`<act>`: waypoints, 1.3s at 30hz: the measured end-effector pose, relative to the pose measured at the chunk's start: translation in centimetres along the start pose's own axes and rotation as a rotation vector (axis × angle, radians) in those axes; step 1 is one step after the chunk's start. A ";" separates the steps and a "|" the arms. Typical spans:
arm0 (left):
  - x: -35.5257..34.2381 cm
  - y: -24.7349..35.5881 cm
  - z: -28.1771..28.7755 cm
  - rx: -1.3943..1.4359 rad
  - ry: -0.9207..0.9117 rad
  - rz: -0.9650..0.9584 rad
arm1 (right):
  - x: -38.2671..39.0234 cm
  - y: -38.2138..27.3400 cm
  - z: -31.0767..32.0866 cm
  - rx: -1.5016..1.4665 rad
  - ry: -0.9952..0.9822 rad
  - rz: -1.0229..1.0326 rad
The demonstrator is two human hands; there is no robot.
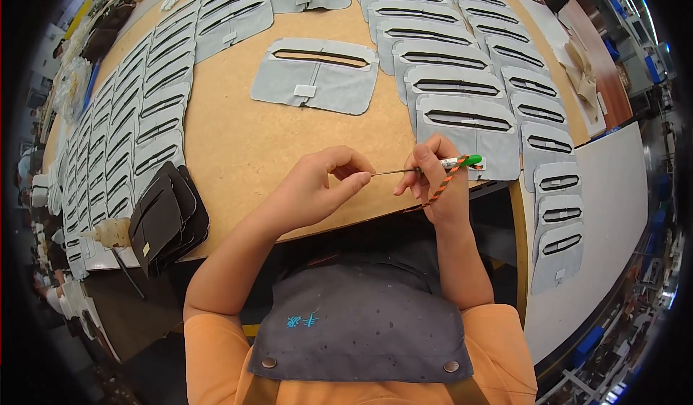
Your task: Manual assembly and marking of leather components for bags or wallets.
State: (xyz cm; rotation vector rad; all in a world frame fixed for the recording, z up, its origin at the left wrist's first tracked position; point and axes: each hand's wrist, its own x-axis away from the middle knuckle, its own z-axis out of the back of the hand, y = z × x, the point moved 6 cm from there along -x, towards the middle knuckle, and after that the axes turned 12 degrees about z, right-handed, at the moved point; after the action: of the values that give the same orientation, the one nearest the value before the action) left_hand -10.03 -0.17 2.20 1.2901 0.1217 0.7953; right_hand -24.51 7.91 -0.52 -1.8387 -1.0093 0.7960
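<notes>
In front of my chest, both hands hold a thin pen-like tool with a dark, narrow shaft [395, 171]. My left hand [325, 185] pinches the tip of the shaft between thumb and fingers. The other end sits in the closed fingers of my right hand [435, 170], where a silver collar and a green cap [471, 160] stick out. From that end an orange-and-black braided cord [442, 190] hangs down past my wrist. Beyond my hands, a single grey panel [332, 94] with a black-edged slot and a small white tab lies flat, touched by neither hand.
Overlapping rows of similar grey panels [469, 141] cover the right side, with more panels [162, 105] on the left. A stack of dark brown pieces [170, 217] lies at the table's left front edge, beside a yellowish bottle [112, 232]. The tan tabletop [238, 141] ends just before my apron.
</notes>
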 end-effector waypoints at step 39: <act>6.4 -3.3 2.3 -0.977 0.209 -0.240 | -0.1 -2.5 -0.2 0.551 -0.271 0.311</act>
State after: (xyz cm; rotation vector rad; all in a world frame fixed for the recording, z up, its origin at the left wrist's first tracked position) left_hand -2.70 1.54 2.20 0.2618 0.0391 0.6421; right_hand -25.17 8.51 1.78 -1.4405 -0.5797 1.3866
